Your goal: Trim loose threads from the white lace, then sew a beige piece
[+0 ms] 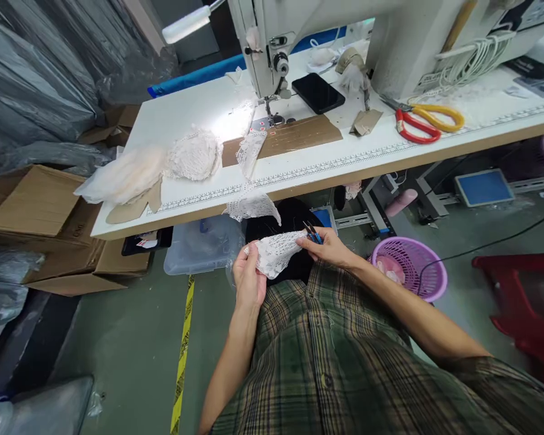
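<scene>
A piece of white lace fabric (277, 254) is stretched between my two hands above my lap. My left hand (249, 275) pinches its left end between thumb and fingers. At its right end, my right hand (326, 246) grips the lace and also has small blue-handled thread snips (314, 234) in the fingers, points upward. Just beyond my hands, another lace piece (254, 207) hangs over the table's front edge. A further lace strip (251, 151) lies near the sewing machine's needle (268, 112).
On the white table (185, 208) lie a lace stack (194, 154), sheer pale fabric (122, 175), a black phone (318, 92) and red-and-yellow scissors (424, 121). A purple basket (410, 266) stands on the floor at right, a red stool (521, 302) beyond it. Cardboard boxes (36, 199) are at left.
</scene>
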Motion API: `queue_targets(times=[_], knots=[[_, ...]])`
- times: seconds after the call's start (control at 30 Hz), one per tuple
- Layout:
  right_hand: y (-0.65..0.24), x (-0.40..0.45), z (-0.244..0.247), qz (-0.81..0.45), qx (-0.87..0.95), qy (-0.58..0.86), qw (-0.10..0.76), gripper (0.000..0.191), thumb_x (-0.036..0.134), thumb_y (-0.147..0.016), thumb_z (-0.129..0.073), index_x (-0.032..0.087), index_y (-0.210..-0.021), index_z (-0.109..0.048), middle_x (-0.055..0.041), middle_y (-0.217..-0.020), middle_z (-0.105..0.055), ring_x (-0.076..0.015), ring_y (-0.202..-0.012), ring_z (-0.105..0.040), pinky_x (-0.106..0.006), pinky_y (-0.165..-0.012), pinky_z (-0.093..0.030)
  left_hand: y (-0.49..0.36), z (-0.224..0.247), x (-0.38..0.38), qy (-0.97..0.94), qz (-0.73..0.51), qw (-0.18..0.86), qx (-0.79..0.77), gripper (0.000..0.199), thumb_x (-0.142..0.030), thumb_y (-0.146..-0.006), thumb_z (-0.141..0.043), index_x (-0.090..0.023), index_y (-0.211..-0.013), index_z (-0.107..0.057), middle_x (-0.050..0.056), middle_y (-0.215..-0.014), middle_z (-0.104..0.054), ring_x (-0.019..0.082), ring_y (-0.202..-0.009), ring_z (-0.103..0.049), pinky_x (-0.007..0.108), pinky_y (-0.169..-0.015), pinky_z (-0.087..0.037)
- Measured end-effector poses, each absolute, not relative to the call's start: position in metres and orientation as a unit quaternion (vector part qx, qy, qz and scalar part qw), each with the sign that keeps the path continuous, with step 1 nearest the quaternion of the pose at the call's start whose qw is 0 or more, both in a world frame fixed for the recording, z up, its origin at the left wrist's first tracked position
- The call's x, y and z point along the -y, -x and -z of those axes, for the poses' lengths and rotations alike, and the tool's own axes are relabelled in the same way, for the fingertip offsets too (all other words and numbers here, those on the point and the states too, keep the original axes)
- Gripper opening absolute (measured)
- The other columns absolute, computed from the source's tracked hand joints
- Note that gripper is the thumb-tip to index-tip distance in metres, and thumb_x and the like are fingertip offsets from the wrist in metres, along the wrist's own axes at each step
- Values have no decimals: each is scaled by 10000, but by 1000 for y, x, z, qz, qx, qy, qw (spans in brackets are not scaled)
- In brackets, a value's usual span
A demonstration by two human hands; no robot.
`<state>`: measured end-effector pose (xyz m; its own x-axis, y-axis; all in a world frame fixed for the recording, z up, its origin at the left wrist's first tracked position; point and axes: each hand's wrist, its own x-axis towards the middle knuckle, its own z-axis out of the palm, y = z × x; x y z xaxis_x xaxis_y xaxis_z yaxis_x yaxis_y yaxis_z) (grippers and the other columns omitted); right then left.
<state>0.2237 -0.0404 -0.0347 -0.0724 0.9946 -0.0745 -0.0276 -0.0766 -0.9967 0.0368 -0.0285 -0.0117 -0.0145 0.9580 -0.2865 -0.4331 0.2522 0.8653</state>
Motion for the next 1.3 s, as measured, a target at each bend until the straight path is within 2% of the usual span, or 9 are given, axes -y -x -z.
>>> queue_targets(times=[0.23, 0.53, 0.63, 0.8, 0.97, 1.13, 1.3], knots=[[-224, 36, 33, -520, 452, 505, 520, 454, 597, -758, -635, 154, -858, -642, 68, -415, -474, -81, -360, -422, -208, -405, -317, -45, 17, 30, -270, -549, 646, -457, 364, -387, -719, -776, -166, -971, -633, 88, -1021, -717, 215, -995, -668, 322, -872, -520], [-225, 37, 38, -504, 458, 507, 528, 470, 611, -812, -555, 153, -858, -653, 57, -397, -485, -98, -391, -440, -238, -487, -385, -45, 20, 29, -261, -554, 653, -445, 328, -362, -726, -775, -178, -955, -629, 69, -993, -722, 199, -983, -670, 329, -898, -513], [-225, 37, 39, -506, 455, 513, 522, 479, 627, -825, -520, 162, -810, -637, 51, -395, -488, -105, -407, -448, -248, -516, -396, -45, 21, 29, -272, -547, 654, -446, 344, -380, -728, -770, -184, -972, -628, 74, -1026, -717, 205, -1005, -664, 304, -868, -521], [-225, 37, 38, -504, 456, 525, 512, 519, 629, -856, -467, 182, -601, -531, 31, -392, -485, -94, -412, -418, -241, -499, -351, -45, 21, 29, -279, -547, 648, -451, 372, -401, -726, -767, -188, -998, -628, 78, -1058, -710, 205, -1029, -657, 282, -856, -521], [-224, 38, 40, -501, 456, 533, 508, 542, 621, -865, -455, 191, -535, -479, 24, -386, -472, -91, -417, -404, -240, -490, -329, -45, 23, 29, -258, -552, 652, -452, 367, -381, -711, -782, -180, -980, -633, 78, -1025, -718, 200, -999, -667, 273, -838, -520], [-223, 36, 46, -495, 456, 532, 514, 505, 620, -852, -477, 184, -606, -537, 39, -398, -463, -94, -425, -401, -246, -508, -348, -44, 27, 29, -268, -555, 643, -454, 377, -386, -697, -789, -169, -966, -638, 83, -997, -721, 199, -946, -681, 286, -818, -527], [-223, 34, 48, -474, 446, 532, 541, 388, 539, -798, -597, 157, -819, -659, 46, -520, -492, -89, -477, -409, -235, -485, -323, -35, 31, 27, -375, -545, 595, -456, 344, -372, -706, -778, -174, -951, -638, 87, -977, -734, 210, -933, -692, 314, -835, -530]])
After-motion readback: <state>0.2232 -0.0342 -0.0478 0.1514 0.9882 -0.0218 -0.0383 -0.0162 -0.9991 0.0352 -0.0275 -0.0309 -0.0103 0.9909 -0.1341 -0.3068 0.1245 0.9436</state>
